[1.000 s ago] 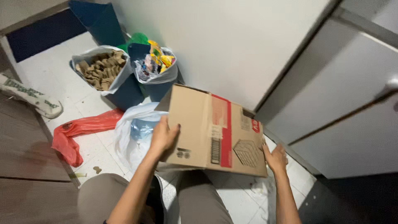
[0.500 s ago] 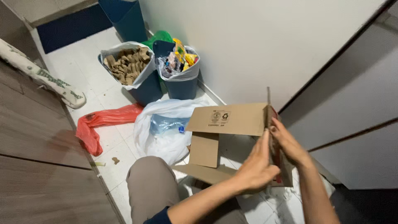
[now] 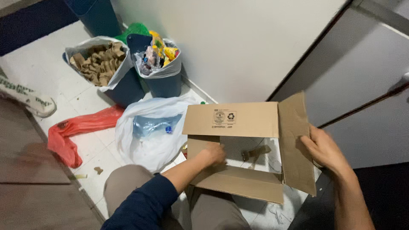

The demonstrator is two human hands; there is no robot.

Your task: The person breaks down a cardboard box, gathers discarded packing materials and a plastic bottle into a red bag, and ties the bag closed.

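I see a cardboard box (image 3: 251, 145) w/ flaps open, resting on the lap and over the white tiled floor (image 3: 81, 102), in front of the wall. My left hand (image 3: 214, 153) is reaching inside the box, fingers curled against the inner side near the bottom; can't tell if it grips anything. My right hand (image 3: 324, 148) is on the outside of the right flap (image 3: 296, 140), thumb and fingers pinching its edge, flap standing up. Far flap folded out toward the wall, near flap lies flat toward me. Just left of the box, touching it, a white plastic bag (image 3: 149, 136) w/ a clear bottle inside. Further left, a red plastic bag (image 3: 76, 130) crumpled on the floor. Behind them, two dark blue bins: one (image 3: 102, 66) lined w/ white bag, full of brown cardboard tubes; the other (image 3: 159, 64) holds mixed colourful wrappers. Grey cabinet doors (image 3: 366, 85) to the right.
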